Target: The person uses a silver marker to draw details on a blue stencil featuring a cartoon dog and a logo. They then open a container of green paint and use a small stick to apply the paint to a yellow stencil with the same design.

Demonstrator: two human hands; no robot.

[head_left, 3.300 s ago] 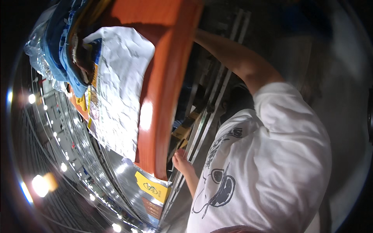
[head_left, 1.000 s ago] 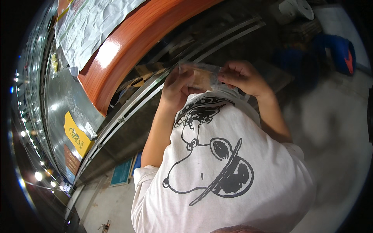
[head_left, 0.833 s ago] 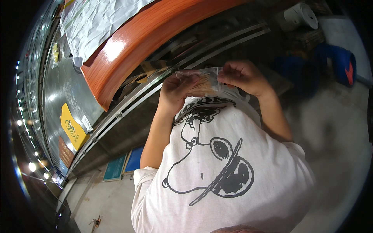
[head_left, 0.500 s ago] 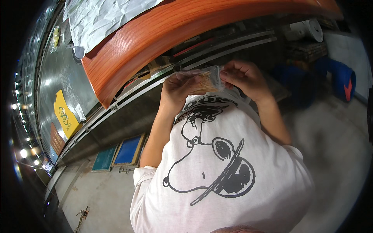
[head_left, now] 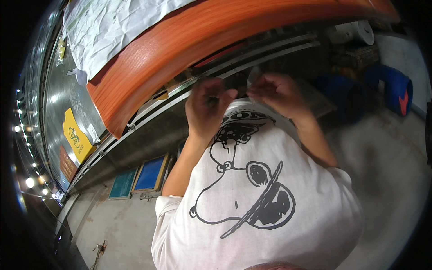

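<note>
Small clear plastic bag (head_left: pixel 254 75): at fingertips of bare right hand (head_left: pixel 279 94), apparently clamped in that grip; visible strip narrow, long axis near upright. Bare left hand (head_left: pixel 206 108): farther, across a gap leftward; fingers curled, blurred, closure and contents impossible to tell.

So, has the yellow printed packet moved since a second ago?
No: against the grey metal table, the yellow packet hasn't shifted; it's still beside the brown printed packet.

Orange-red wood-grained board (head_left: pixel 148 65), white shirt (head_left: pixel 315 211), black cartoon print (head_left: pixel 280 210), whitish translucent bag (head_left: pixel 253 75)
</note>
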